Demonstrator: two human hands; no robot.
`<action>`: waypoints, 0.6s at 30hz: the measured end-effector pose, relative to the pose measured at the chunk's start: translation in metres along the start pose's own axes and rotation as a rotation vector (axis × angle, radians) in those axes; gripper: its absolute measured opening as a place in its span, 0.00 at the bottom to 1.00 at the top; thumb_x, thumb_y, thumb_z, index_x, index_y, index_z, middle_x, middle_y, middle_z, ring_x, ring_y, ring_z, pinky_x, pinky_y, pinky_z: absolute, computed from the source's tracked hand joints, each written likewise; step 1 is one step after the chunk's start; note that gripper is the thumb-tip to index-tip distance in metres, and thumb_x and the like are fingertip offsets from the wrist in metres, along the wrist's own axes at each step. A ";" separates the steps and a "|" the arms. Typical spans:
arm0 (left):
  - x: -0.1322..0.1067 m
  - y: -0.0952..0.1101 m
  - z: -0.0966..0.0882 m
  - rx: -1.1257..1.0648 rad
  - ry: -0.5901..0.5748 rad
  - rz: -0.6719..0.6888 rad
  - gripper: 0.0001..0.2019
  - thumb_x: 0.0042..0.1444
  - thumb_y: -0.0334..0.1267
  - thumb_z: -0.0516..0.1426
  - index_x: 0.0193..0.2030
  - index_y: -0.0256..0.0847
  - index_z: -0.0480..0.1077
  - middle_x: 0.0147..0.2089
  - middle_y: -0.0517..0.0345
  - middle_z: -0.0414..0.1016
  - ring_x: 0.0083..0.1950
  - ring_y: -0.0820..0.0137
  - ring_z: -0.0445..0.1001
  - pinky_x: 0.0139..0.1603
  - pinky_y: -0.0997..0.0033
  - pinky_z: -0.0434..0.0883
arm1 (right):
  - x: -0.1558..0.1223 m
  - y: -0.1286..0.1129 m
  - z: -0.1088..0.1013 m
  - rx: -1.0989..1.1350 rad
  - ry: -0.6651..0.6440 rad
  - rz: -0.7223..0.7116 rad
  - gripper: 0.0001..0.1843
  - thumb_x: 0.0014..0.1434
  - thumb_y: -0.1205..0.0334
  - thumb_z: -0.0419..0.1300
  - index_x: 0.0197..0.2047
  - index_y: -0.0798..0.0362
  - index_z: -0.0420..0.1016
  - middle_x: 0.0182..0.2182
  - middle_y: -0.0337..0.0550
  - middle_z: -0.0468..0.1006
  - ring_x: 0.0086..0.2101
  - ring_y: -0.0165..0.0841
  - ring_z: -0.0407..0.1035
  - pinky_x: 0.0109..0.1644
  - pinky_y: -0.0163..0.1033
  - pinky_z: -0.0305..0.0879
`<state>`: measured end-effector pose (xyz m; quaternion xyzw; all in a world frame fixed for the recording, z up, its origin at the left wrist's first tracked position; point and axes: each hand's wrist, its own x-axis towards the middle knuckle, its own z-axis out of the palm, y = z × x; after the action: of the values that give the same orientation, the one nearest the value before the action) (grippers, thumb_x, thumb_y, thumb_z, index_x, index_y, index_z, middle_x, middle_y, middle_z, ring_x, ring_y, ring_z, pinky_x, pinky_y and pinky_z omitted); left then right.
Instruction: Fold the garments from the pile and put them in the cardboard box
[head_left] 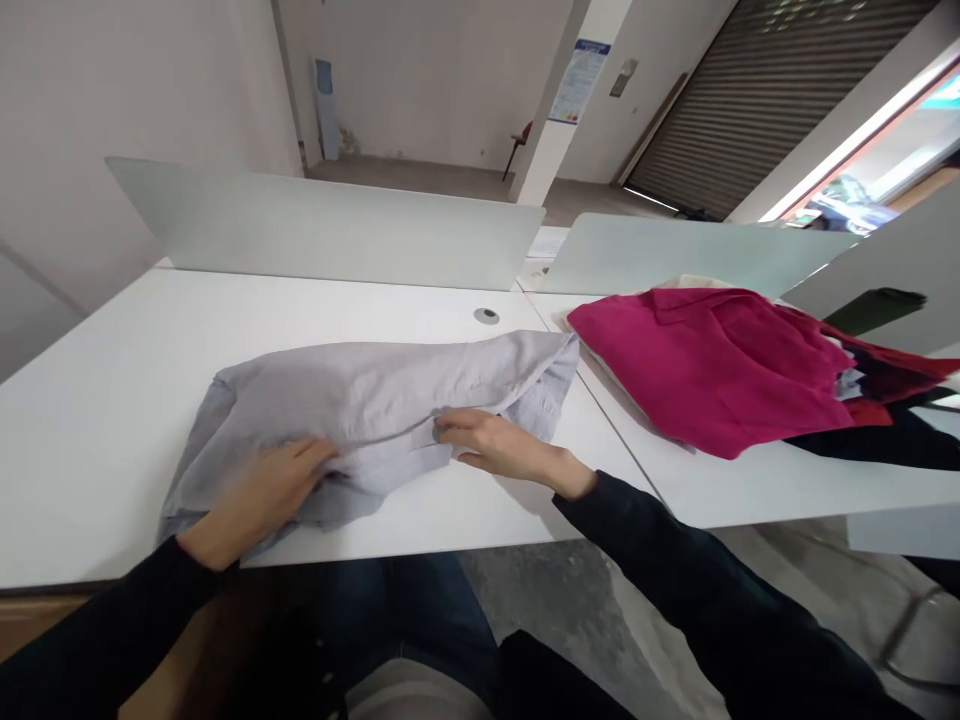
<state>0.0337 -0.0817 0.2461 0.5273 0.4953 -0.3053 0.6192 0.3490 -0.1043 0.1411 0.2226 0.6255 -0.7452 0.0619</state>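
A light grey garment, seemingly a shirt [390, 385], lies folded into a long strip on the white table [247, 310] in front of me. My right hand [499, 445] has its fingers pinched on the near edge of the cloth, right of its middle. On the left part of the shirt lies my left hand [270, 490], smeared by motion. Its fingertips touch the cloth close to the near edge, and whether they grip it is not clear. Loose layers of the shirt hang out below both hands toward the table's front edge.
A pile of clothes with a bright pink garment [712, 365] on top lies to the right, beyond a table seam. Frosted divider panels [352, 235] stand along the back edge. A round cable hole [487, 316] sits behind the shirt.
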 end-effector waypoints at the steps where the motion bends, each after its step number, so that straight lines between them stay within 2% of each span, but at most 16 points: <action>1: 0.007 -0.003 -0.007 -0.057 0.020 -0.038 0.14 0.63 0.40 0.47 0.45 0.44 0.73 0.43 0.53 0.79 0.42 0.60 0.76 0.42 0.63 0.70 | 0.000 0.006 0.001 -0.036 0.035 0.022 0.18 0.57 0.76 0.59 0.51 0.56 0.74 0.59 0.57 0.69 0.57 0.44 0.67 0.58 0.50 0.67; 4: 0.023 -0.015 -0.028 -0.186 0.040 -0.106 0.16 0.61 0.52 0.51 0.41 0.46 0.74 0.38 0.58 0.79 0.38 0.63 0.75 0.37 0.69 0.68 | -0.003 0.026 0.003 -0.152 0.111 0.079 0.20 0.56 0.77 0.59 0.52 0.56 0.73 0.62 0.59 0.65 0.58 0.48 0.64 0.60 0.56 0.64; 7: 0.028 -0.029 -0.038 -0.239 0.100 -0.159 0.16 0.57 0.54 0.56 0.39 0.45 0.73 0.37 0.60 0.77 0.36 0.66 0.75 0.35 0.73 0.68 | -0.011 0.041 0.007 -0.258 0.151 0.146 0.23 0.55 0.78 0.58 0.54 0.57 0.72 0.62 0.60 0.65 0.58 0.50 0.64 0.60 0.59 0.63; 10: 0.022 -0.038 -0.035 -0.245 0.254 -0.142 0.15 0.55 0.52 0.59 0.41 0.45 0.71 0.42 0.60 0.75 0.39 0.67 0.75 0.37 0.75 0.69 | -0.020 0.052 0.013 -0.293 0.190 0.173 0.22 0.56 0.78 0.57 0.54 0.58 0.73 0.60 0.61 0.67 0.56 0.49 0.66 0.61 0.60 0.61; 12: 0.014 -0.040 -0.031 -0.213 0.301 -0.093 0.12 0.57 0.50 0.58 0.41 0.45 0.71 0.43 0.60 0.73 0.40 0.67 0.74 0.37 0.75 0.69 | -0.024 0.056 0.016 -0.276 0.235 0.156 0.17 0.59 0.76 0.55 0.50 0.58 0.75 0.57 0.60 0.71 0.53 0.47 0.69 0.60 0.58 0.62; 15: 0.004 -0.039 -0.024 -0.152 0.253 -0.050 0.10 0.61 0.47 0.53 0.39 0.45 0.70 0.46 0.59 0.72 0.42 0.66 0.73 0.40 0.71 0.69 | -0.027 0.058 0.021 -0.202 0.318 0.129 0.14 0.64 0.71 0.50 0.43 0.55 0.77 0.46 0.55 0.78 0.46 0.43 0.73 0.54 0.53 0.68; 18: -0.002 -0.036 -0.021 -0.099 0.224 -0.124 0.13 0.62 0.49 0.49 0.39 0.45 0.69 0.42 0.59 0.73 0.39 0.66 0.72 0.39 0.68 0.68 | -0.023 0.056 0.019 -0.034 0.447 0.166 0.13 0.66 0.66 0.49 0.40 0.54 0.76 0.39 0.51 0.79 0.39 0.40 0.74 0.44 0.46 0.71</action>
<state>-0.0059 -0.0712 0.2365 0.4951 0.6074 -0.2575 0.5653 0.3854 -0.1388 0.1016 0.4316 0.6156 -0.6593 -0.0132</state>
